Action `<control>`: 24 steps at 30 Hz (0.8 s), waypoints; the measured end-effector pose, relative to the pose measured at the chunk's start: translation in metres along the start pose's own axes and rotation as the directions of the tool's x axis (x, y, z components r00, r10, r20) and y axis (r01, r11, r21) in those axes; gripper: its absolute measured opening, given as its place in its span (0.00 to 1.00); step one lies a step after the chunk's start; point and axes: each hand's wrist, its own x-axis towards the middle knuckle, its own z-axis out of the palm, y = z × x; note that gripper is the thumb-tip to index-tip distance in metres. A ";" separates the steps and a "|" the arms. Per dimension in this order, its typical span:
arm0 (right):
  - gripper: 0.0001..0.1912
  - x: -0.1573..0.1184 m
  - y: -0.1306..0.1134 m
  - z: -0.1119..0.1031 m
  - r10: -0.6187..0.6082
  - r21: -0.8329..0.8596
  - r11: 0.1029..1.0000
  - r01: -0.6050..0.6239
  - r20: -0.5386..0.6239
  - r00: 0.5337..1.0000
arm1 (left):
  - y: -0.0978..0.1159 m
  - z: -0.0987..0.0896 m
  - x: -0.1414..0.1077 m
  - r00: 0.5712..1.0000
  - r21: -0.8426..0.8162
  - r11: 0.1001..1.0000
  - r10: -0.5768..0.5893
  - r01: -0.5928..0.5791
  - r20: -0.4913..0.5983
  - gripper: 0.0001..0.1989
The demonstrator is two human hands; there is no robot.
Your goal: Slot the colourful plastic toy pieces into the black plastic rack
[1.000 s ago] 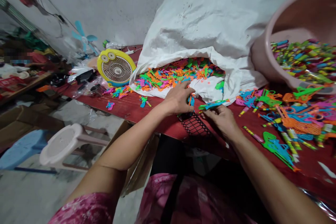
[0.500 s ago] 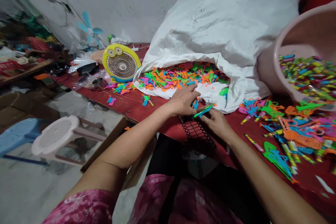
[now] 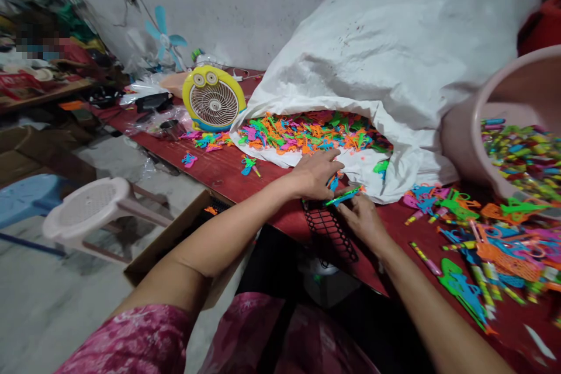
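My right hand grips a few flat plastic toy pieces, green and blue with an orange tip, at the table's front edge. My left hand is beside it, fingers curled over a blue and orange plastic piece; its thumb is mostly hidden. Below both hands lies a black mesh rack with hexagonal holes along its edge. Just beyond them, a large white sack opens onto a heap of bright plastic pieces.
On the right, a pink bucket holds small colourful tubes. More toy pieces are piled before it on the red table. A yellow fan stands left. An open carton and stools are below.
The view has shifted slightly, so the scene sits a little lower and further right. Both hands keep nearly the same place and grasp beside the sack's mouth.
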 end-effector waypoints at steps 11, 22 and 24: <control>0.06 -0.006 -0.009 0.018 -0.105 -0.226 0.971 0.078 -0.108 0.989 | 0.002 -0.004 -0.005 1.000 0.017 1.000 0.006 -0.007 0.013 0.33; 0.06 -0.013 -0.011 0.026 0.035 -0.526 0.845 -0.090 -0.113 0.993 | 0.004 -0.009 -0.009 0.998 -0.053 0.996 0.068 -0.068 0.007 0.29; 0.07 -0.011 -0.012 0.026 0.080 -0.533 0.838 -0.115 -0.089 0.993 | 0.007 -0.005 -0.009 0.998 -0.032 0.998 0.058 -0.058 -0.003 0.25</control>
